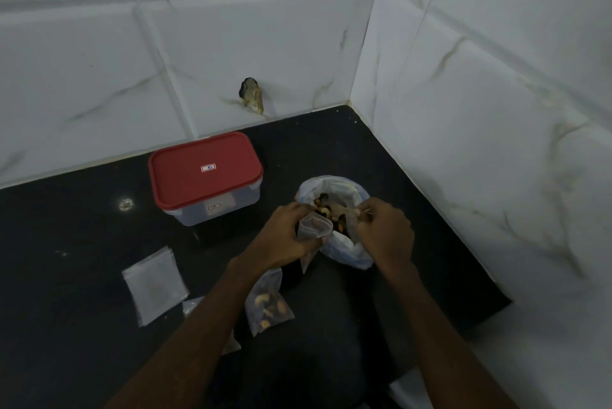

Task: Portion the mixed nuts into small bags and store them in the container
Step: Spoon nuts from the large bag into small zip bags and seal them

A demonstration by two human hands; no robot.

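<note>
The left hand (284, 233) curls round an open small bag (314, 226), holding its mouth just beside the big white bag (346, 248) of mixed nuts (323, 209). The right hand (385, 229), on the big bag's other side, pinches a thin pale utensil (339, 210) that reaches over the nuts. A filled bag (268, 306) lies on the black desk (82, 226) under the left forearm. The red-lidded container (205, 170) stands closed, well apart to the left.
</note>
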